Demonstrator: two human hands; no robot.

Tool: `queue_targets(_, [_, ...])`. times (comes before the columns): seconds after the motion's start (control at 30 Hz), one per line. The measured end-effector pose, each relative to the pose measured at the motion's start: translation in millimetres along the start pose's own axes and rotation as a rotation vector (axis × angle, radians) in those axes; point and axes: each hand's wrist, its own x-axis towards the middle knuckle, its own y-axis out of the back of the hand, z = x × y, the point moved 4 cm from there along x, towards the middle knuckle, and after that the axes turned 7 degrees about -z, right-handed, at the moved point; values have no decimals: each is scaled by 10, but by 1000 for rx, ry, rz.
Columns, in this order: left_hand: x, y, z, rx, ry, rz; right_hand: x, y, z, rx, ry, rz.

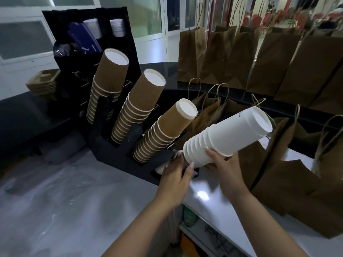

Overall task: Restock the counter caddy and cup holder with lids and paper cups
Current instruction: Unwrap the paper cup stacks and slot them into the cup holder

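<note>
So, both hands busy at the black cup holder (115, 154) on the pale counter (55, 210). Right hand (225, 169) wrapped around the lower end of a stack of white paper cups (228, 138), fingers curled over the rims, thumb side underneath. Stack tilted, closed bottoms pointing up and away, mouth end aimed down at the holder's nearest slot, the rightmost one. Left hand (175, 179) right at that slot, fingers curled against the stack's bottom edge, gripping it there too; can't tell exactly what the fingertips touch under the cups. Something white already peeking out of that slot, just under the left hand, too hidden to name.

Three other slots of the holder filled: a short smooth brown cup stack (167, 130) next to the white one, then two taller ribbed brown cup stacks (137, 106) and (107, 84) farther along, all leaning the same way, bottoms up.

Behind the holder, a tall black caddy (118, 52) with white lid stacks (116, 27) in its upper compartments and some dark blue packets (81, 38) beside them. Left of the caddy, a pile of brown cardboard trays (43, 84). Right of the holder, brown paper bags (278, 62) with twisted handles, some standing on the dark raised ledge (241, 106), some lying or leaning lower down.
</note>
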Motion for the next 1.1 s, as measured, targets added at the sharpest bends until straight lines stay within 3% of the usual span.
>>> queue_targets(0.27, [24, -74, -70, 8, 79, 16, -20, 57, 50, -19, 7, -6])
queue_targets(0.73, [-152, -15, -137, 252, -91, 93, -51, 104, 109, 24, -24, 19])
queue_targets(1.1, [-91, 41, -115, 314, 1, 78, -12, 134, 130, 29, -30, -7])
